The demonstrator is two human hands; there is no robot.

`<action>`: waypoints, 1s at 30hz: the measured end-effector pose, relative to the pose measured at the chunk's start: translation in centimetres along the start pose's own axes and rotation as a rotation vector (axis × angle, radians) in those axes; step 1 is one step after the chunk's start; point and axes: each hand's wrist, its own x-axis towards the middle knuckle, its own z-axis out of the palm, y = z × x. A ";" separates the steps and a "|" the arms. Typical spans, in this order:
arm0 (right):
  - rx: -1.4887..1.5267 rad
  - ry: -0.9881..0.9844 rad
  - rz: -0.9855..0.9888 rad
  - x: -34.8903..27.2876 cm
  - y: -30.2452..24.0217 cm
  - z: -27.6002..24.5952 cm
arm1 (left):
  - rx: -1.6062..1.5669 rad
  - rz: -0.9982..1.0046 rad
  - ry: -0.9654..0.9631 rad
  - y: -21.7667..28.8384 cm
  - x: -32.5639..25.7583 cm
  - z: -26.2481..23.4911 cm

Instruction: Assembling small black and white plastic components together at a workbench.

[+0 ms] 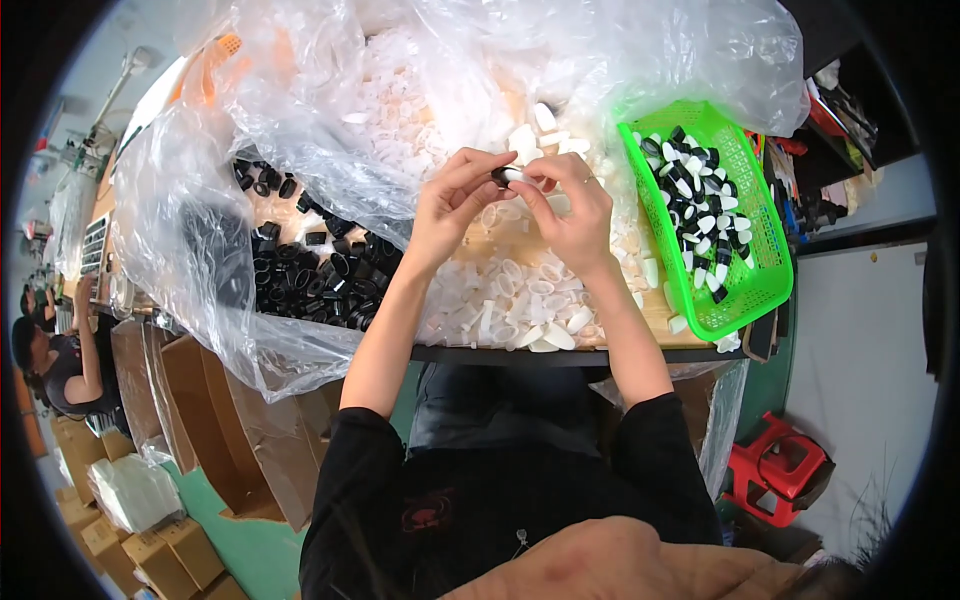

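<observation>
Small piece, black left, white right, between fingers.

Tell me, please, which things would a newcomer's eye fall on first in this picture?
Probably the bright green basket at the right, holding many black-and-white pieces. Next, the dark heap of black parts at the left, and, in the upper middle, the small black-and-white piece between the fingertips of the left hand and right hand. A red stool also stands out at the lower right.
</observation>
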 end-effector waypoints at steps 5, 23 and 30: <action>0.003 -0.021 -0.042 -0.3 0.9 0.2 | 0.016 0.020 0.003 -0.6 0.0 -0.3; 0.198 -0.051 0.296 -0.7 0.1 0.1 | -0.158 -0.112 0.054 -1.2 0.1 -0.5; 0.665 -0.051 0.728 -0.1 -0.2 0.1 | -0.094 -0.009 0.131 -1.2 -0.1 -0.3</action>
